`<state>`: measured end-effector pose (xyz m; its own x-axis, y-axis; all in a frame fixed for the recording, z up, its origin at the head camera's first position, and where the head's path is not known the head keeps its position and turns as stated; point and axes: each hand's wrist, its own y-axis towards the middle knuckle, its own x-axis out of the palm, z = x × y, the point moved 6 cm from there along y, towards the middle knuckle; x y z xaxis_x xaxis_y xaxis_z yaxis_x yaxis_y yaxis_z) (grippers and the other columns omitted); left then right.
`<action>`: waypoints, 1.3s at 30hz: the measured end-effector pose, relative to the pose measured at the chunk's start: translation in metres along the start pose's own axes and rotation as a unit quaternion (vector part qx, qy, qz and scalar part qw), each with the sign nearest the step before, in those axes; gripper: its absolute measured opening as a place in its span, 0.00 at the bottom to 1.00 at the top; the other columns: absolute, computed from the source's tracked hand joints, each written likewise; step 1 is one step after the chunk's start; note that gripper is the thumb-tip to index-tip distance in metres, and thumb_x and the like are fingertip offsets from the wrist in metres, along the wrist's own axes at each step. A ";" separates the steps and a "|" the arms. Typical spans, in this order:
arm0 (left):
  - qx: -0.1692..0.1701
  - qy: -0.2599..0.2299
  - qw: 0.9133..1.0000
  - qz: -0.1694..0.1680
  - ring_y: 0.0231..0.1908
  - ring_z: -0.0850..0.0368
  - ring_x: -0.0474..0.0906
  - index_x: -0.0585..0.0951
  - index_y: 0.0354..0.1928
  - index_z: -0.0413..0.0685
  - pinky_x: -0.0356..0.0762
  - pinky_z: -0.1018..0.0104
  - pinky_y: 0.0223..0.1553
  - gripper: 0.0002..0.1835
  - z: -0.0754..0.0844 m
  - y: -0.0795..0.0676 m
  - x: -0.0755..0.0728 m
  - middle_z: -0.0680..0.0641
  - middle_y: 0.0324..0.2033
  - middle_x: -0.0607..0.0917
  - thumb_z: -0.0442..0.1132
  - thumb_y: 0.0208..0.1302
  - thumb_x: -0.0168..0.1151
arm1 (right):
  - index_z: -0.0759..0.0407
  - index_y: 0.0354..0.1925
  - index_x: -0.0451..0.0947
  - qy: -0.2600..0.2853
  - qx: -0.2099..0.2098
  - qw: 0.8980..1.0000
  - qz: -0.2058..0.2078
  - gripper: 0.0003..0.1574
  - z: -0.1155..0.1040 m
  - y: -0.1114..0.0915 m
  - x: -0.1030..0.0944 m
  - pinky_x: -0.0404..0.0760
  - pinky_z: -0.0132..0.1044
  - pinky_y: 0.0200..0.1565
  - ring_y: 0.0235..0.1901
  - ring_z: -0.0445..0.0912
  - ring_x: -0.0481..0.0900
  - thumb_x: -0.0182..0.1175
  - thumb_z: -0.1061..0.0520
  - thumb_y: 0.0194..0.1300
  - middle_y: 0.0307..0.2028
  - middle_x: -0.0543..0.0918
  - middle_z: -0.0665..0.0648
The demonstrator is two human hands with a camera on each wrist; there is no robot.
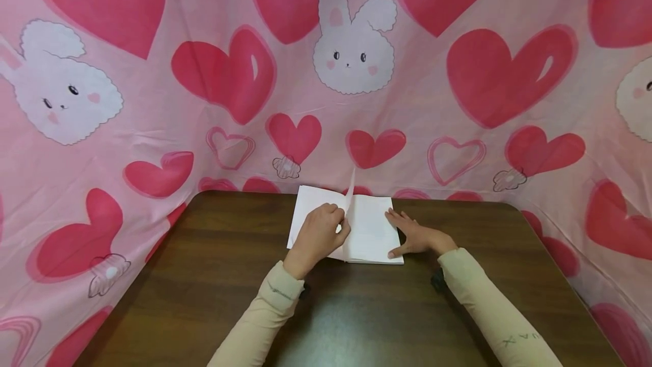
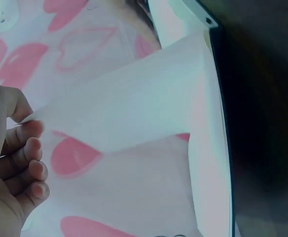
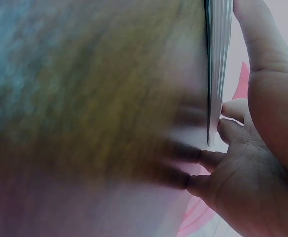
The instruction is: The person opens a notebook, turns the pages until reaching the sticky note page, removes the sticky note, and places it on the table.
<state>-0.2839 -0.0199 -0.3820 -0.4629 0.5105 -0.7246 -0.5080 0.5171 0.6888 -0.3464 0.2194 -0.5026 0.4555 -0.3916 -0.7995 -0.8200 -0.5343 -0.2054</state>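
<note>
An open book (image 1: 374, 225) with white pages lies near the far edge of the table. My left hand (image 1: 321, 234) is over its left half and pinches the corner of one page (image 2: 124, 101) between thumb and index finger. That page stands up from the spine, seen nearly edge-on in the head view. In the left wrist view the other fingers curl below the pinch. My right hand (image 1: 417, 235) rests at the book's right edge with fingers spread, some on the page edge and some on the table. The right wrist view shows the page stack (image 3: 219, 64) beside the thumb.
The dark wooden table (image 1: 351, 310) has rounded far corners. Behind and beside it hangs a pink cloth (image 1: 428, 106) printed with red hearts and white rabbits. Dark wrist straps show below both cuffs.
</note>
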 end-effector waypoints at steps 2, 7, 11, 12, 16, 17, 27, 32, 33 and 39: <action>0.013 0.015 1.000 0.004 0.21 0.57 0.70 0.77 0.20 0.47 0.72 0.66 0.26 0.11 -0.001 -0.002 -0.003 0.51 0.17 0.74 0.33 0.60 0.65 | 0.67 0.80 0.38 0.001 -0.001 1.000 0.000 0.76 0.000 -0.001 0.000 0.37 0.78 0.67 0.77 0.74 0.32 0.75 0.39 0.56 0.80 0.38 0.71; 0.031 0.039 0.999 0.010 0.22 0.56 0.68 0.76 0.19 0.47 0.69 0.66 0.27 0.12 -0.006 -0.009 -0.009 0.51 0.17 0.74 0.32 0.59 0.65 | 0.66 0.80 0.38 0.001 0.001 1.000 -0.001 0.76 0.000 -0.002 0.000 0.37 0.78 0.67 0.77 0.74 0.33 0.75 0.39 0.56 0.80 0.38 0.71; 0.027 0.045 0.999 0.012 0.23 0.55 0.67 0.76 0.18 0.47 0.69 0.65 0.29 0.12 -0.015 -0.017 -0.013 0.50 0.17 0.74 0.32 0.58 0.65 | 0.66 0.80 0.38 0.002 0.002 1.000 -0.002 0.76 0.000 -0.004 -0.001 0.37 0.78 0.68 0.77 0.74 0.33 0.75 0.39 0.56 0.80 0.39 0.71; 0.025 0.045 0.999 0.012 0.23 0.55 0.67 0.76 0.18 0.47 0.70 0.64 0.29 0.12 -0.017 -0.019 -0.013 0.50 0.17 0.74 0.32 0.58 0.65 | 0.67 0.80 0.38 0.002 0.001 1.000 -0.001 0.76 0.000 -0.004 -0.001 0.37 0.78 0.67 0.76 0.74 0.33 0.75 0.39 0.56 0.80 0.39 0.71; 0.015 0.047 0.999 0.009 0.24 0.54 0.68 0.77 0.19 0.46 0.71 0.63 0.30 0.11 -0.026 -0.027 -0.016 0.50 0.17 0.74 0.32 0.57 0.66 | 0.67 0.80 0.39 0.003 -0.001 1.000 0.003 0.76 -0.001 -0.005 -0.002 0.38 0.78 0.67 0.76 0.74 0.33 0.76 0.39 0.56 0.80 0.39 0.71; 0.012 0.047 0.999 0.008 0.24 0.54 0.68 0.77 0.19 0.46 0.71 0.63 0.31 0.11 -0.028 -0.030 -0.017 0.50 0.17 0.74 0.32 0.57 0.66 | 0.67 0.80 0.39 0.003 0.000 1.000 0.003 0.76 0.000 -0.005 -0.002 0.38 0.78 0.67 0.76 0.74 0.33 0.76 0.39 0.56 0.80 0.39 0.71; -0.074 0.051 0.996 -0.027 0.22 0.51 0.71 0.78 0.15 0.45 0.72 0.62 0.27 0.15 -0.050 -0.055 -0.019 0.48 0.14 0.77 0.31 0.56 0.70 | 0.66 0.81 0.38 0.003 0.006 1.000 -0.001 0.76 0.001 -0.004 0.002 0.37 0.78 0.67 0.77 0.74 0.32 0.75 0.38 0.56 0.80 0.38 0.70; -0.145 0.050 0.986 -0.072 0.20 0.51 0.71 0.74 0.11 0.47 0.72 0.60 0.23 0.19 -0.061 -0.065 -0.015 0.48 0.13 0.76 0.31 0.55 0.70 | 0.66 0.81 0.38 0.005 0.007 1.000 -0.001 0.76 -0.001 -0.002 0.001 0.37 0.77 0.68 0.77 0.74 0.32 0.75 0.39 0.56 0.80 0.38 0.70; -0.158 0.048 0.983 -0.082 0.19 0.52 0.71 0.73 0.11 0.47 0.71 0.60 0.23 0.20 -0.063 -0.067 -0.014 0.48 0.12 0.75 0.31 0.55 0.70 | 0.66 0.81 0.38 0.005 0.008 1.000 -0.001 0.76 -0.001 -0.002 0.000 0.37 0.77 0.68 0.77 0.74 0.32 0.75 0.38 0.56 0.80 0.38 0.70; -0.223 0.025 0.965 -0.136 0.17 0.57 0.64 0.70 0.08 0.46 0.70 0.60 0.20 0.23 -0.075 -0.076 -0.005 0.49 0.10 0.70 0.29 0.54 0.69 | 0.66 0.80 0.37 0.010 0.007 1.000 -0.005 0.77 -0.001 0.000 -0.001 0.36 0.78 0.67 0.77 0.74 0.32 0.75 0.39 0.56 0.80 0.37 0.70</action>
<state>-0.2976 -0.1134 -0.4320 -0.2966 0.3577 -0.8855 -0.8726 0.2752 0.4034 -0.3464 0.2190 -0.5007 0.4710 -0.4011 -0.7857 -0.8197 -0.5280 -0.2219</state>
